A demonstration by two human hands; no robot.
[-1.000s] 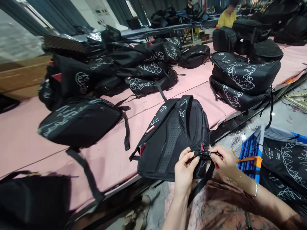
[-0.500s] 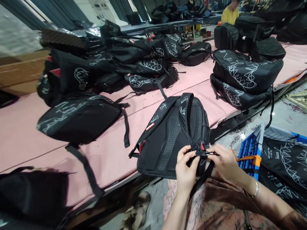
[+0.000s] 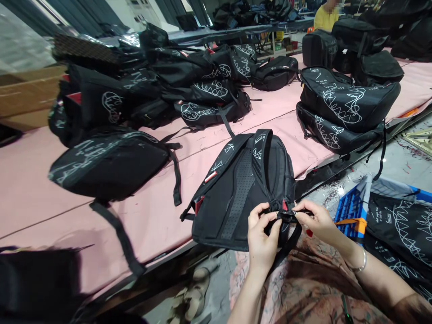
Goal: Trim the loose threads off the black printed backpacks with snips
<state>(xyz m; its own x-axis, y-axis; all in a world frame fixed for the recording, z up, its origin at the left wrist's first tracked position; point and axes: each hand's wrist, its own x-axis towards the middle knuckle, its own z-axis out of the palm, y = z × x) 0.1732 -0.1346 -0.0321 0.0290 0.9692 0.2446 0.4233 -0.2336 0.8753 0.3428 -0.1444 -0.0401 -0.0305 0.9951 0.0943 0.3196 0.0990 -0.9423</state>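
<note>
Pink cover lies over the long table (image 3: 151,229), with dark curtains (image 3: 87,15) on the far side and a person (image 3: 326,19) in yellow beyond the stacked bags. Close to the worker, at the table's near edge, a black pack (image 3: 232,193) lies with its padded back and shoulder straps facing up. Both hands are at its lower corner, on the worker's right. From where I stand, the left hand (image 3: 265,229) pinches one end of a small black piece (image 3: 286,214) between thumb and fingers, and the right hand (image 3: 317,220) pinches the other end; I cannot tell what the piece is. A red tab (image 3: 284,204) shows just above it, and a strap (image 3: 286,247) hangs below. Another bag (image 3: 111,166) lies to the left, a heap (image 3: 209,112) sits behind, and two bags (image 3: 351,101) are stacked to the right. Beside the worker stands a blue crate (image 3: 351,207) holding printed black fabric (image 3: 405,225).
</note>
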